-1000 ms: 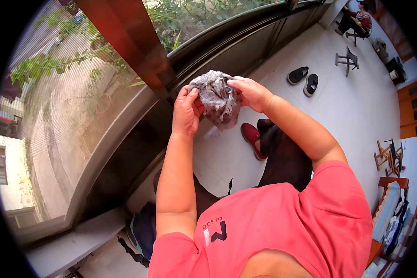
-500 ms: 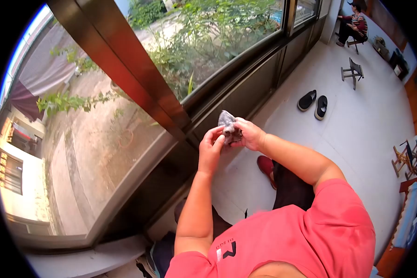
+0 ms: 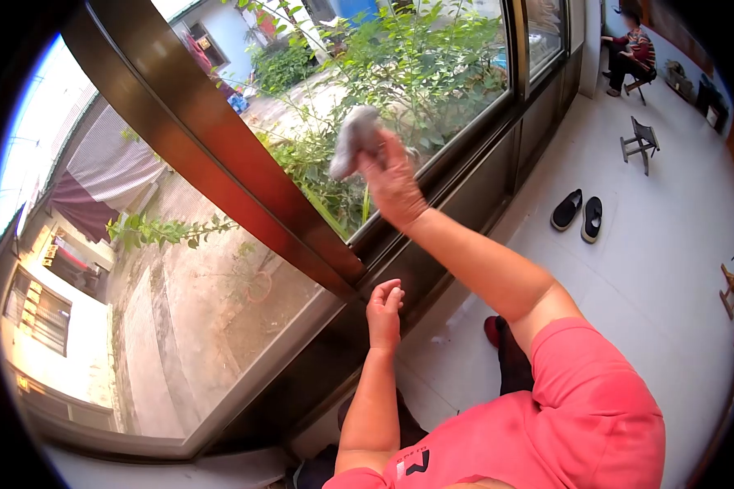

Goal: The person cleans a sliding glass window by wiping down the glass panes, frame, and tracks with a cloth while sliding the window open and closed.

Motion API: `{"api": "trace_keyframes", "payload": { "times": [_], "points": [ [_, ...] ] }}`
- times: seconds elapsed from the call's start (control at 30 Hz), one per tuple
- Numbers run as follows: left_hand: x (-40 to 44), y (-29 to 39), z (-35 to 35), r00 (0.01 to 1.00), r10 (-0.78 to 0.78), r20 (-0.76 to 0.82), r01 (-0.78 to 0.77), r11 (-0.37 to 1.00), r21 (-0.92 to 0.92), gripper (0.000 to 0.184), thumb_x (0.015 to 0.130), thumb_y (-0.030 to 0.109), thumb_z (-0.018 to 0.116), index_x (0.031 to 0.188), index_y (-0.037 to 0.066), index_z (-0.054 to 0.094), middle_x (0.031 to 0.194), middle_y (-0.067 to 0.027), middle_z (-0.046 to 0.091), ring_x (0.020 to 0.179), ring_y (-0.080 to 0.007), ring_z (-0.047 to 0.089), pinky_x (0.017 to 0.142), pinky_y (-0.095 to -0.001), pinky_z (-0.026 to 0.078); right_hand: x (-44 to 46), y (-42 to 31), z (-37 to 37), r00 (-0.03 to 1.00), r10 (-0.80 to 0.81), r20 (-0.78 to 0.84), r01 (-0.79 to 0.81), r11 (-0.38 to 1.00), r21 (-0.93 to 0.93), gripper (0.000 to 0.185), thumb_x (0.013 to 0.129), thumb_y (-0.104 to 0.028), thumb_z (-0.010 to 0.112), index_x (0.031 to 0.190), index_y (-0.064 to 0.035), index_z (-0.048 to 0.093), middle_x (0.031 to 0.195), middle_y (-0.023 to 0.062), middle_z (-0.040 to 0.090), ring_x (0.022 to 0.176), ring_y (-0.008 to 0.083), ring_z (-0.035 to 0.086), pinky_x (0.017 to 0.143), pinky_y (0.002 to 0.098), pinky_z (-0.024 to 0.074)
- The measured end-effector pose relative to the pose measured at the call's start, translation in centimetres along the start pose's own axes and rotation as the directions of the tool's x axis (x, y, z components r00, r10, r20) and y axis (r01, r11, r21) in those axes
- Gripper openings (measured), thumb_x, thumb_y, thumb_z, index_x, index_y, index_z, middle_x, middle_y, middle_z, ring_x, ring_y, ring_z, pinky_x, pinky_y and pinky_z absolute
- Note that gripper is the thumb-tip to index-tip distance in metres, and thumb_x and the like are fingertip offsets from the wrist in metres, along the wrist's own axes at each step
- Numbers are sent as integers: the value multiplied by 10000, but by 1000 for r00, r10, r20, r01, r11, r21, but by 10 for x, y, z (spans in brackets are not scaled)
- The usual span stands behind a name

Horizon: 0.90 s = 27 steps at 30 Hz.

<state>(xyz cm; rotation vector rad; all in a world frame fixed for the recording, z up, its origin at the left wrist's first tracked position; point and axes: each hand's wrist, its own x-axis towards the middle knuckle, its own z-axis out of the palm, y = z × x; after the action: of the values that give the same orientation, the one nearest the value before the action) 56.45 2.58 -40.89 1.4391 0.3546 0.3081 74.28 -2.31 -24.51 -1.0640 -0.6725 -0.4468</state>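
Observation:
A bunched grey cloth [image 3: 355, 140] is held up in my right hand [image 3: 393, 184], in front of the window pane [image 3: 457, 114]. The cloth is slightly blurred, and whether it touches the glass is hard to tell. My left hand [image 3: 385, 313] is lower, near the foot of the shiny brown window post [image 3: 212, 138]. Its fingers are curled in and nothing shows in them.
Black shoes [image 3: 579, 213] stand on the pale tiled floor [image 3: 628, 310]. Beyond them is a folding stool [image 3: 641, 145]. A person [image 3: 633, 55] sits at the far upper right. Plants [image 3: 416, 81] and a yard show through the glass.
My hands have come apart. My right hand has lifted the cloth up to the window, while my left hand has let go of it and is lower. The view has shifted toward the window.

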Motion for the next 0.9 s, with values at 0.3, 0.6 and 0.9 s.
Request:
{"api": "trace_keyframes", "payload": {
  "times": [0.3,0.6,0.9],
  "points": [
    [6,-8,-3,999,-26,31,26,1000,2,223,964,181,587,1150,73,645,1083,-30,660,959,-116,625,812,-265,487,68,-24,33,666,-647,370,739,506,-445,435,802,-116,636,1234,-155,610,1410,129,461,1254,364,454,1067,474,356],
    [9,-9,-7,999,-13,44,11,998,57,215,965,167,587,1142,60,648,1062,-31,666,944,-121,635,804,-265,490,240,-113,89,532,-846,15,651,398,-647,485,921,-293,583,1277,31,525,1409,321,436,1320,471,391,1118,483,324],
    [9,-16,-9,997,29,77,-38,993,116,202,954,140,598,1126,52,655,1032,-28,674,910,-105,625,787,-253,487,197,-64,27,569,-735,368,675,162,-719,355,907,-241,549,1240,-117,542,1273,110,527,1194,270,520,1041,437,397]
  ]
}}
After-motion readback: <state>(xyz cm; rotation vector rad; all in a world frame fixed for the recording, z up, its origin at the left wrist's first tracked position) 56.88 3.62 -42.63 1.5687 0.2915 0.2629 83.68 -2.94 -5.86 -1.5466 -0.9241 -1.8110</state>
